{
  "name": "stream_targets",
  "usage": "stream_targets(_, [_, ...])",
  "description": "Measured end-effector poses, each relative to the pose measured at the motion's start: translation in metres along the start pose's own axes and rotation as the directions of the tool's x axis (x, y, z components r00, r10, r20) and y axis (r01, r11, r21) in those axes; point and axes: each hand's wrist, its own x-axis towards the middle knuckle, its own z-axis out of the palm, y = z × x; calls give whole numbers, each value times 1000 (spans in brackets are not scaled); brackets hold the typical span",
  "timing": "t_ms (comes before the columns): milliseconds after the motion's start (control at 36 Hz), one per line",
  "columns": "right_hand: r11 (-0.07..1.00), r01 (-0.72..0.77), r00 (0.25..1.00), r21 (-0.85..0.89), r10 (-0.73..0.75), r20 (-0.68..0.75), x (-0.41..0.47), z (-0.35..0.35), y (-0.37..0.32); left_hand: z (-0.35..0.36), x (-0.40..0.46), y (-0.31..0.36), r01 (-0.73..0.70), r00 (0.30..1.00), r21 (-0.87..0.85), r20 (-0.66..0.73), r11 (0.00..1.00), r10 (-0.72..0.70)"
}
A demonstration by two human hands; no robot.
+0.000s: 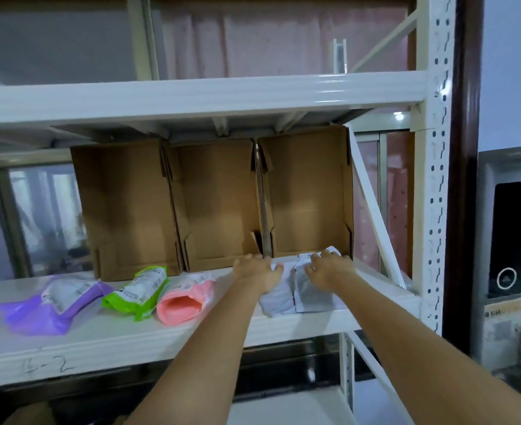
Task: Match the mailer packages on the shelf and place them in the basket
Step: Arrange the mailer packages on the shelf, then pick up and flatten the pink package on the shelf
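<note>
Two grey mailer packages lie side by side on the white shelf (105, 335), in front of the rightmost cardboard box. My left hand (257, 269) rests on the left grey mailer (277, 297) with fingers curled over its far end. On the right grey mailer (314, 294) lies my right hand (326, 266), its fingers bent over the crumpled top. A pink mailer (182, 302), a green mailer (141, 292) and a purple mailer (50, 305) lie further left on the same shelf. No basket is in view.
Three open cardboard boxes stand on their sides at the back of the shelf, left (124, 210), middle (219, 204) and right (308, 191). A white upright post (431, 179) bounds the rack on the right. Another shelf beam (191, 96) runs overhead.
</note>
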Motion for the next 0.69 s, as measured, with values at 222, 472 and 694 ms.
stream_targets(222, [981, 118, 991, 157, -126, 45, -8, -15, -78, -40, -37, -71, 148, 989, -9, -6, 989, -148])
stream_targets(472, [913, 263, 951, 311, -300, 78, -28, -29, -185, -37, -85, -156, 281, 960, -160, 47, 946, -278])
stream_targets(694, [904, 331, 930, 269, -360, 67, -48, -25, -209, -8, -98, -170, 239, 971, -155, 45, 959, -235])
